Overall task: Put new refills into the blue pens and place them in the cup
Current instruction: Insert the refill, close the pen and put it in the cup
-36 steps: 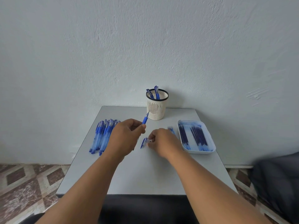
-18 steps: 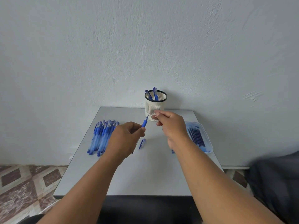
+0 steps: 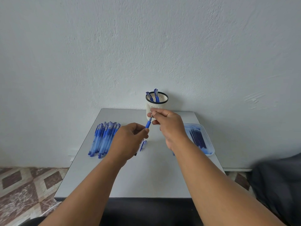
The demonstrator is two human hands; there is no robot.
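head view: a blue pen [image 3: 147,124] is held above the grey table [image 3: 146,176], just in front of the white slotted cup [image 3: 156,106]. the left hand [image 3: 128,142] is curled round the pen's barrel, with the blue grip section sticking out past the fingers. the right hand [image 3: 169,126] is pinched on the pen's tip end; whether a refill or the nose cone sits between its fingertips cannot be told. two finished pens [image 3: 155,96] are seen standing in the cup. a bundle of unfilled pens [image 3: 104,138] is laid at the left of the table, a loose pen cap [image 3: 143,145] lies under the left hand, and the refills [image 3: 197,138] are kept in a shallow tray [image 3: 210,144] at the right.

the pen is judged light and stiff, with smooth plastic that could slip, so the rubbery grip section is best held. the refill is judged thin and easily bent, so it is best pinched close to the barrel mouth.
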